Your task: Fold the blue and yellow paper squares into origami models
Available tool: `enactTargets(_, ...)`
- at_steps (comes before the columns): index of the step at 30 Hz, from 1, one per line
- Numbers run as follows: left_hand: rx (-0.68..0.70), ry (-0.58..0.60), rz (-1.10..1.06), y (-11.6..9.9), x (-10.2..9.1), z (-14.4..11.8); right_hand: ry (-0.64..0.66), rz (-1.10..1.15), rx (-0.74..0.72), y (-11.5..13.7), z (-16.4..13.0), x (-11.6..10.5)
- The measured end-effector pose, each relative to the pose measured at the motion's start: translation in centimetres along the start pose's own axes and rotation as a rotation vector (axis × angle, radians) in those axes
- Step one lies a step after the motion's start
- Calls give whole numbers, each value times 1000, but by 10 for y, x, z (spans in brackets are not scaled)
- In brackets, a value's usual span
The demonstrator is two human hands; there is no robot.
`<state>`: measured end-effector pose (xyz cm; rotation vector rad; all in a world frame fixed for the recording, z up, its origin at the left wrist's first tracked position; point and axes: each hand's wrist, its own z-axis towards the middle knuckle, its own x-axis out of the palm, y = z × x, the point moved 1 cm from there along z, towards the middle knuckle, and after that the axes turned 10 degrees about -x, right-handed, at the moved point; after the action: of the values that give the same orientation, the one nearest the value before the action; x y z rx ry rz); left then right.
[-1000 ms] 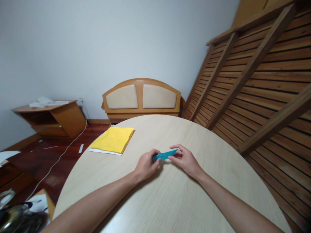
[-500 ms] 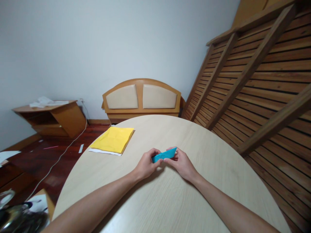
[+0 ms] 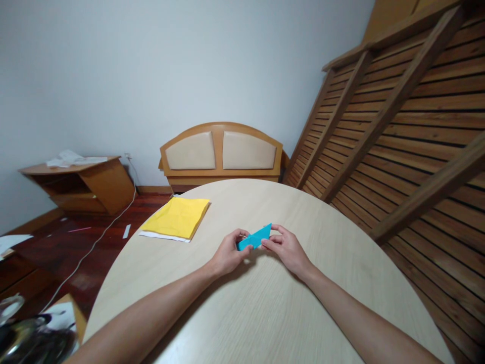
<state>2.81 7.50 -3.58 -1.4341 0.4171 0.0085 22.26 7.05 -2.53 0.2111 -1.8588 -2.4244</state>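
A small folded piece of blue paper is held just above the round pale wooden table, near its middle. My left hand pinches the paper's left end. My right hand pinches its right part from below and behind, with the pointed upper corner sticking up between the fingers. Both forearms rest on or just over the tabletop.
A stack of yellow paper on white sheets lies at the table's far left. A wooden headboard leans on the wall beyond. A slatted wooden frame stands at the right. A low cabinet and a white cable are on the floor at left.
The blue paper has gone from a long flat strip to a shorter shape with a raised pointed corner. My right hand has moved slightly left, toward my left hand.
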Motion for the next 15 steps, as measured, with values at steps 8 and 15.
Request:
enactTargets(8, -35, -15, -73, 3, -6, 1, -111, 15, -64, -2, 10, -13)
enactTargets(15, -100, 48, -114, 4, -10, 20, 85, 10, -57, -10, 23, 11)
